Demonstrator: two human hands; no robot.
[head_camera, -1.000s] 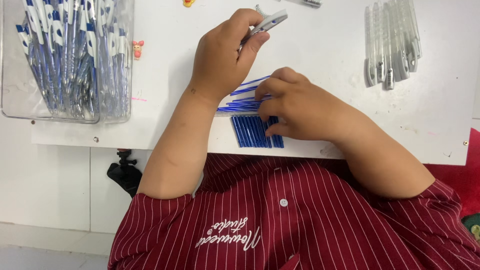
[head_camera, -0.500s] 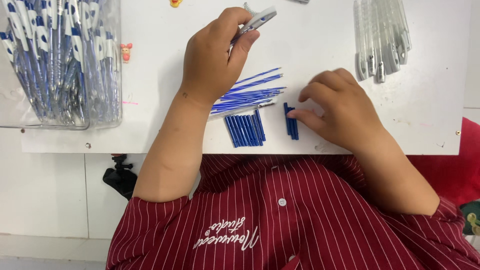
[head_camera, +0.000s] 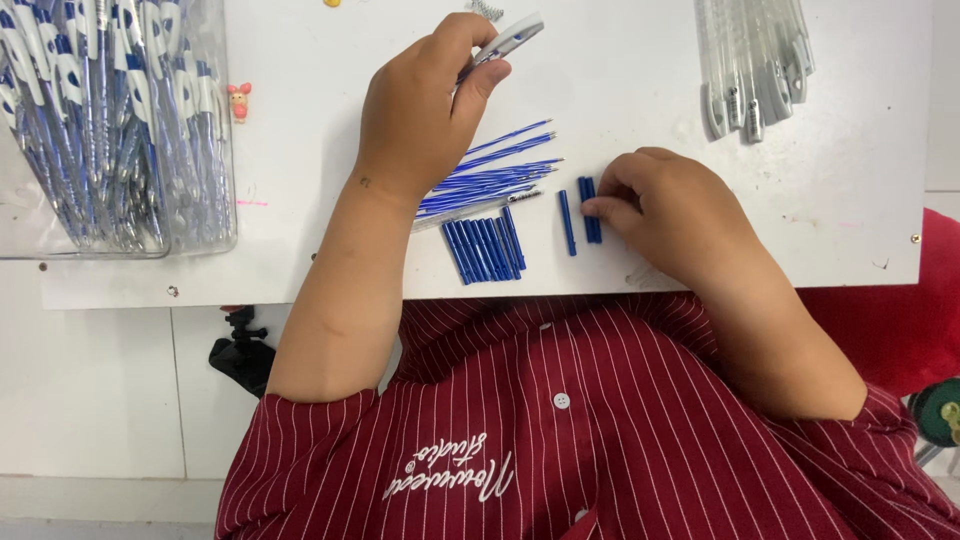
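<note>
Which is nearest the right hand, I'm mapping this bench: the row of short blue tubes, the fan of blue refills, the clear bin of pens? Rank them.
From the right hand:
1. Row of short blue tubes, just to its left by the table edge.
2. Fan of blue refills, left, partly under the left hand.
3. Clear bin of pens, far left.

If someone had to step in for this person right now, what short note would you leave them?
Left hand: shut on a pen barrel, lifted over the white table.
Right hand: fingers on two short blue tubes; one more lies alone beside them.
Between the hands: blue refills and a row of short tubes.
Finished pens fill the clear box; clear barrels wait far right.
</note>
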